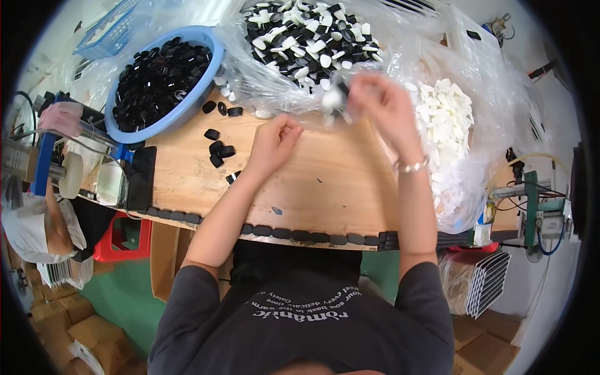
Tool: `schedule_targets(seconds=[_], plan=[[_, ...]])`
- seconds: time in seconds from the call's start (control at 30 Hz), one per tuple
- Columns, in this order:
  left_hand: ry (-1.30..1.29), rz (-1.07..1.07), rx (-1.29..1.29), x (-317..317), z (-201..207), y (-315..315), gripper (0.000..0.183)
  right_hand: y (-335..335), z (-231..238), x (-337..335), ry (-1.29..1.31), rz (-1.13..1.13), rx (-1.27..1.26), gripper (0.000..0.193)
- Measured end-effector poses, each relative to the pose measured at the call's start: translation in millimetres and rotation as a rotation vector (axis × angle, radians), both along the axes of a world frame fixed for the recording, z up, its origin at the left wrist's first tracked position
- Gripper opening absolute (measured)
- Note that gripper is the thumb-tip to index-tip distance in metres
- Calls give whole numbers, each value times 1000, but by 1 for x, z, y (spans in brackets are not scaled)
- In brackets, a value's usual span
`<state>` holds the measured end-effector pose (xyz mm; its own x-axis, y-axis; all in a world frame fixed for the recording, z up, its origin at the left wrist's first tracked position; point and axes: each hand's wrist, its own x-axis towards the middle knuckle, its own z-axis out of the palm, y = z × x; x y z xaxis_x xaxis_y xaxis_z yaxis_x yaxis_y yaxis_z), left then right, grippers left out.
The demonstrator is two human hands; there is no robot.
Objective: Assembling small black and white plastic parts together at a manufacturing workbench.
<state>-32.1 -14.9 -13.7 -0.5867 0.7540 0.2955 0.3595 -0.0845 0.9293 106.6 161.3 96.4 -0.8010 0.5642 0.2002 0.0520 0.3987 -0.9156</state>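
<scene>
I'm at a light wooden table (325, 187) with dark strips (300, 236) along its near edge, and bright, even light falls across the top. Green floor (119, 300) shows below, red stool (105, 247) to my left, open carton (164, 262) under the table edge, more cardboard boxes (97, 331) lower left and lower right. Pale wall (531, 34) upper right, curved by the lens.

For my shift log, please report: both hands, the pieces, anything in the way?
Left hand curled over wooden tabletop. Right hand blurred, black and white pieces right beside it; grip unclear. Clear plastic nearby, no obvious obstruction.
</scene>
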Motion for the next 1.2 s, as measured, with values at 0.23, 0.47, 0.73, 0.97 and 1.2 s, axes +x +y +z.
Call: schedule_targets(seconds=[0.23,0.47,0.73,0.97,1.2], plan=[[638,-123,-382,1,-22,-2,24,9,-9,-34,77,-123,569,37],[567,-198,-279,11,-16,7,24,-25,-117,0,-231,156,663,20],[512,-206,-263,0,-19,1,20,-27,-116,3,-360,113,458,19],[665,-50,-138,11,-27,6,13,-30,-119,-10,-481,66,569,29],[758,-3,-34,12,-32,10,9,-37,-126,-26,-591,-80,674,30]])
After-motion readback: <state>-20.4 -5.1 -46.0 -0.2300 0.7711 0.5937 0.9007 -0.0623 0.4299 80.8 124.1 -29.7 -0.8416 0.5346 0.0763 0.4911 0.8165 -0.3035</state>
